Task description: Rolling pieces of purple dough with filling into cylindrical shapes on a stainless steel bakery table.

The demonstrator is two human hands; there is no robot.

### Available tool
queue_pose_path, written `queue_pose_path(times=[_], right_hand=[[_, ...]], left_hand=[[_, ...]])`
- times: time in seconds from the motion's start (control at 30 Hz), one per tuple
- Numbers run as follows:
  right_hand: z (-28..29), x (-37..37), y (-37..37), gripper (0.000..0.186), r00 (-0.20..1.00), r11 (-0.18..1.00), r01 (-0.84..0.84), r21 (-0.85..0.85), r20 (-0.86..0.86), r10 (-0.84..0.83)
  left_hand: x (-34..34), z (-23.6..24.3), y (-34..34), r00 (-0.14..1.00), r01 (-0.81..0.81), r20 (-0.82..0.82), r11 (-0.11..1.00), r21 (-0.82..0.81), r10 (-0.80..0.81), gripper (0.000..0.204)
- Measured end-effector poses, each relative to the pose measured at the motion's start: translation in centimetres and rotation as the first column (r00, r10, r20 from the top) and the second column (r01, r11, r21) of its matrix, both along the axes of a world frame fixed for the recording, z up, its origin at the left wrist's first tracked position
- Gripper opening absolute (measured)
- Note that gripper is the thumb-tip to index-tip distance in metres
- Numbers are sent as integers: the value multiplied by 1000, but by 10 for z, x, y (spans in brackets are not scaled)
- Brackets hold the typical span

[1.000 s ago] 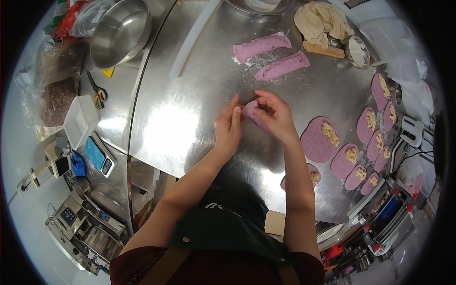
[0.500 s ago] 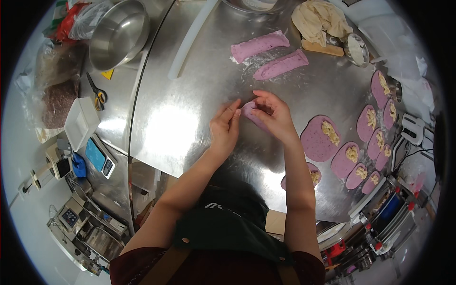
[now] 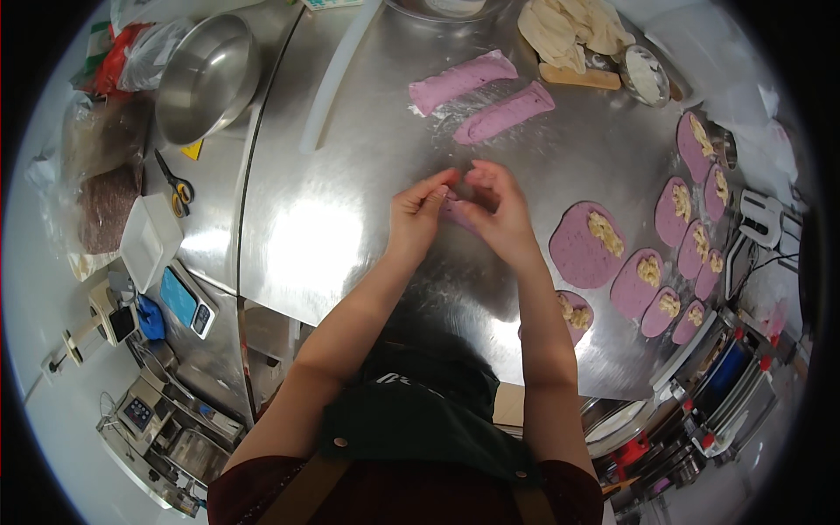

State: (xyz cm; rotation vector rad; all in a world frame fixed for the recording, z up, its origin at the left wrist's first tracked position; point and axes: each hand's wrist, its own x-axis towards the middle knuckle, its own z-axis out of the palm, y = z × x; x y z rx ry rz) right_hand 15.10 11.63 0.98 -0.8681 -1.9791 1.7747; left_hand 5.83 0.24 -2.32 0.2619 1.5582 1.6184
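Observation:
A pink piece of dough (image 3: 457, 213) is held over the steel table, mostly hidden by my fingers. My left hand (image 3: 416, 219) pinches its near-left end with thumb and fingertips. My right hand (image 3: 498, 213) grips its right side, thumb across it and fingers curled above. To the right lie several flattened pink dough pieces (image 3: 577, 254) topped with lumpy pale-yellow filling (image 3: 604, 233). Beyond my hands rest two rolled pink dough logs (image 3: 502, 112) on a dusting of white flour.
A clear tube (image 3: 328, 92), cream cloth (image 3: 573, 31), wooden stick (image 3: 578, 75) and flour bowl (image 3: 646, 80) lie at the back. Leftward are a steel bowl (image 3: 206, 79), scissors (image 3: 179, 194), white tray (image 3: 149, 241) and scale (image 3: 181, 297). A white appliance (image 3: 758, 216) stands right.
My left fingers have closed in toward the dough's end, and my right fingers have shifted slightly over it. The whole view has shifted a little.

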Motion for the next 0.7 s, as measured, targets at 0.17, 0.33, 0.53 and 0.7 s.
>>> queue_pose_path(times=[0.17,0.33,0.53,0.7], right_hand=[[16,39,-47,15,916,916,402,3,7,-402],[-1,74,-109,19,900,725,421,-545,152,-408],[-4,79,-116,35,782,239,416,-877,211,-586],[-8,76,-117,41,747,203,362,-910,153,-647]], left_hand=[[-6,15,3,870,-272,459,952,141,181,38],[-39,22,3,920,313,261,949,-32,-294,43],[-57,50,45,380,775,-244,451,-442,-892,54],[-22,56,48,-217,461,-430,296,-837,-877,51]])
